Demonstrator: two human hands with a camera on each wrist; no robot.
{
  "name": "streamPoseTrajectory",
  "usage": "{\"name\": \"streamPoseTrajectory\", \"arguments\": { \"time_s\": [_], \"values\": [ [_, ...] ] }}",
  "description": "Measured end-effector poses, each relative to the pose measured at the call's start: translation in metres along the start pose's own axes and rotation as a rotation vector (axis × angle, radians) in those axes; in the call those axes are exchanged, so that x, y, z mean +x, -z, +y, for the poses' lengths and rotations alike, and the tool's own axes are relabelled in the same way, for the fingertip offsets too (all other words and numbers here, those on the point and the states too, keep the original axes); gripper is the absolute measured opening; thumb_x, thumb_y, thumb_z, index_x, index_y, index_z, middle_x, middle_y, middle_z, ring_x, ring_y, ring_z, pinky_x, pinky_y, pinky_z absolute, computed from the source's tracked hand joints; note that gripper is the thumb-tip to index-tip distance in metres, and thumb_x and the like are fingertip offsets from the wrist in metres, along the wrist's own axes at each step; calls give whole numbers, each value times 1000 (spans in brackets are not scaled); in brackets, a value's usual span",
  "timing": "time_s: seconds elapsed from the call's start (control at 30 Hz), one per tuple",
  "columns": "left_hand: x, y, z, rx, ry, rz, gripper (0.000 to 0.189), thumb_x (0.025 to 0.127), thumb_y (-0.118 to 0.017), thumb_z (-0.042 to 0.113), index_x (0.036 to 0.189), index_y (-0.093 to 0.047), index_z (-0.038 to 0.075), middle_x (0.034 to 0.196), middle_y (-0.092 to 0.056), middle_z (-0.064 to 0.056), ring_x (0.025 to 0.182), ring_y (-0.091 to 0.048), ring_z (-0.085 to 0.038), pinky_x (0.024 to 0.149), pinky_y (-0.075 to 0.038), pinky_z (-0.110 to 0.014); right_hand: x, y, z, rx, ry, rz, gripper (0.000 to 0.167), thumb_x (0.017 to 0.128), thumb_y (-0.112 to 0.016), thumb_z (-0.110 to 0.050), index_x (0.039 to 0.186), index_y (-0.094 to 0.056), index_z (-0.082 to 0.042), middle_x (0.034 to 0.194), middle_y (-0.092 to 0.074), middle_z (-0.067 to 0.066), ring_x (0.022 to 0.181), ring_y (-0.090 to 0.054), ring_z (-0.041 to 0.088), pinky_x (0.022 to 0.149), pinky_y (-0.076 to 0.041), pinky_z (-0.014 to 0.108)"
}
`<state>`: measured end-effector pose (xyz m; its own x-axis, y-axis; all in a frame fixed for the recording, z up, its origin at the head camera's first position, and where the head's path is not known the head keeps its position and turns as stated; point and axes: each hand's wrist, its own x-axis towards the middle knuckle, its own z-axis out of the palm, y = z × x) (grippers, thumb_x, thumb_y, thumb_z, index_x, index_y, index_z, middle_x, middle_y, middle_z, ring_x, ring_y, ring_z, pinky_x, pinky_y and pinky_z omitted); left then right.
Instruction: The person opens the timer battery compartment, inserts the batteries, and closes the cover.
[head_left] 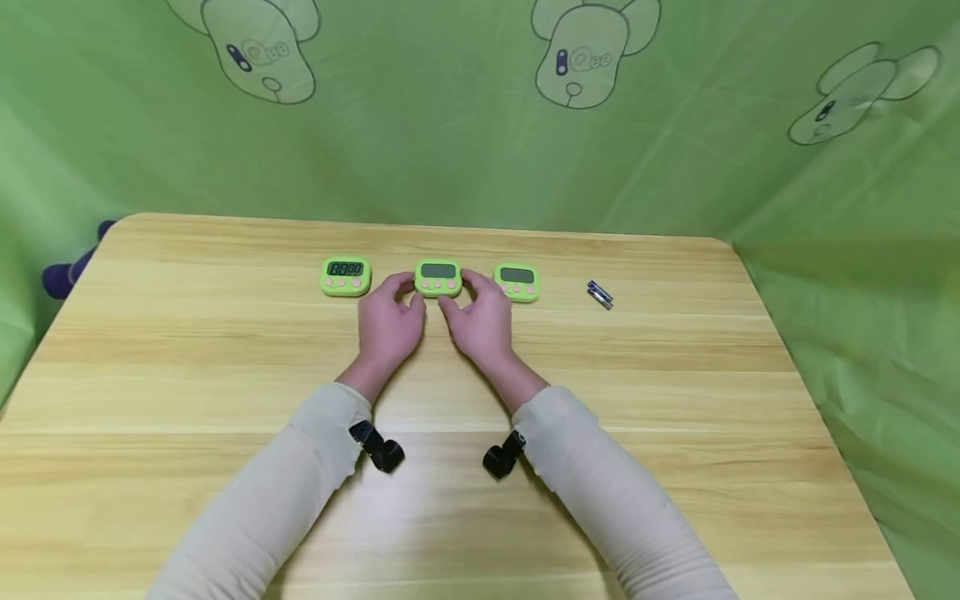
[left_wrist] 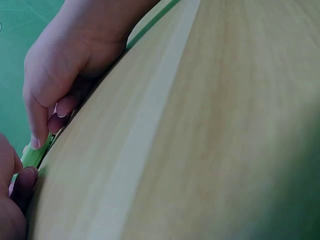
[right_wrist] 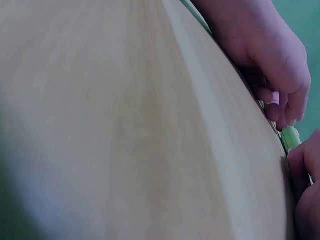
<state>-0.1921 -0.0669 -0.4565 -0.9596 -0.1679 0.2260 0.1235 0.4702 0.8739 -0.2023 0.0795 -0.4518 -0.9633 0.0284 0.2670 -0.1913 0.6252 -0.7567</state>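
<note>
So there's three lime-green digital timers in a row toward the far edge of a wood-grain table [head_left: 450, 525]. The middle timer [head_left: 438, 272] is the one getting handled: it sits face up, screen plain grey, pink buttons along the bottom. Left hand [head_left: 392, 323] grips its left end and right hand [head_left: 481, 323] grips the right end, fingers and thumbs bent around the edges, with a bit of a gap between the two hands. Both wrist views only catch a sliver of its green casing between the fingers.

The left timer [head_left: 345, 283] has dark digits on its screen and lies just beside the left hand. The right timer [head_left: 517, 276] has a grey screen, and the right hand covers its lower left corner. Further right, well apart from the timers, a pair of small batteries [head_left: 600, 295] lies side by side. Green cloth [head_left: 420, 158] hangs behind everything.
</note>
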Motion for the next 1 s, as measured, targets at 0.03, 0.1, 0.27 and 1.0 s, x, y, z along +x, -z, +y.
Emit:
{"name": "streamPoseTrajectory", "arguments": {
  "time_s": [0.03,0.1,0.27,1.0],
  "values": [
    [-1,0,0,-9,0,2,32,90,-66,4,122,-67,-1,110,-71,-14,66,-63,-18,63,-55,-34,-1,0,0,1,-5,-1,48,87,-80,-16,127,-64,4,123,-65,18,75,-65,21,99,-48,35],
    [-3,0,0,-25,-1,14,30,90,-67,3,120,-68,-1,107,-72,-14,69,-65,-18,65,-56,-33,-3,-1,-1,2,-14,-1,46,88,-78,-17,127,-64,3,122,-65,17,65,-63,16,89,-53,33],
    [-7,0,0,-63,4,92,25,89,-67,0,114,-69,-2,98,-73,-14,76,-69,-20,70,-58,-32,-10,-2,0,31,3,31,45,87,-80,-18,126,-67,0,114,-67,14,68,-67,11,64,-57,26],
    [-22,8,0,-428,0,97,24,87,-65,-7,111,-67,-9,85,-73,-15,69,-69,-30,59,-56,-21,-32,5,0,609,-17,147,43,77,-80,13,117,-65,10,113,-66,23,90,-68,38,76,-59,30]
  ]
}}
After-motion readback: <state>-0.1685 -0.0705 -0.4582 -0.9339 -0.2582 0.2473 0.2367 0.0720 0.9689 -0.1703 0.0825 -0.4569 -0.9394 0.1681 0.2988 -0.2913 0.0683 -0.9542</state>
